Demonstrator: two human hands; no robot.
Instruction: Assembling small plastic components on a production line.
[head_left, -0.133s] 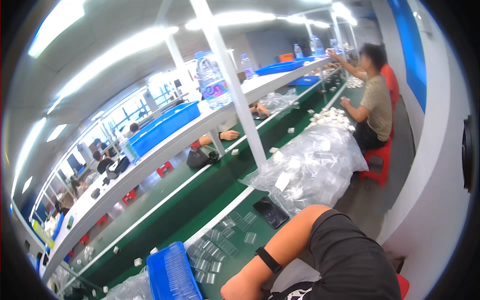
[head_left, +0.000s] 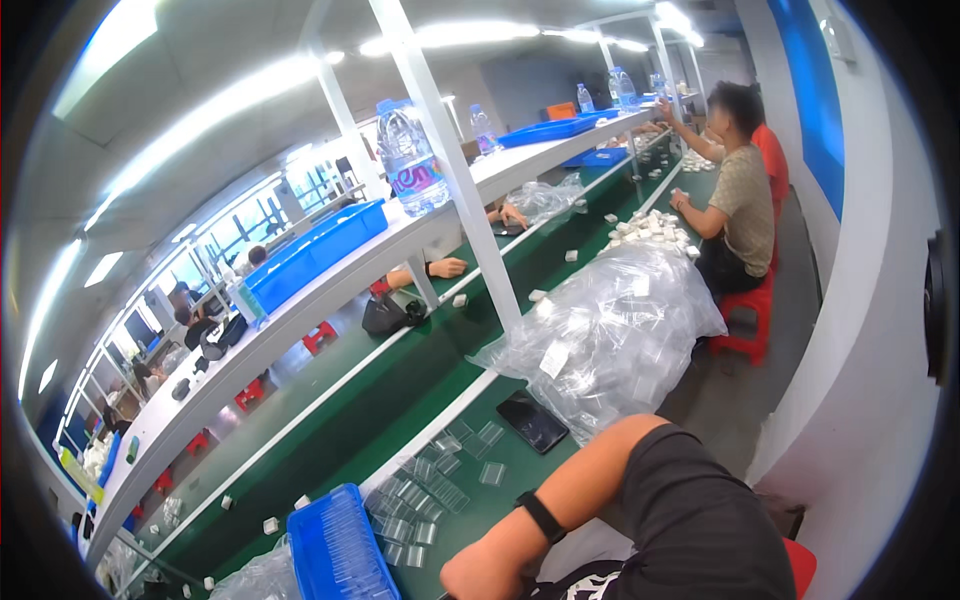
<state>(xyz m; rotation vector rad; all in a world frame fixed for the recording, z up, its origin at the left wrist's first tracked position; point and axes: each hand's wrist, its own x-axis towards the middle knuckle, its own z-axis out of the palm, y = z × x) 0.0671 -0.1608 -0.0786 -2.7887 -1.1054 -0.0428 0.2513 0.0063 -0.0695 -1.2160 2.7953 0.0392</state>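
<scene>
I'm seemingly handling clear pieces, can't tell how right hand is gripping; left hand unseen; next likely needing light pinching.

A large water bottle with a blue cap stood upright on a white shelf. Just to the left of this bottle there was a long blue tray, and just to its right rose a white post. Further to the right of the bottle were a smaller bottle, a shallow blue bin and an orange box. Well to the right of it, a person in a beige shirt sat on a red stool. Below the bottle lay a black bag; above it, to the left, shone a long ceiling light.
</scene>
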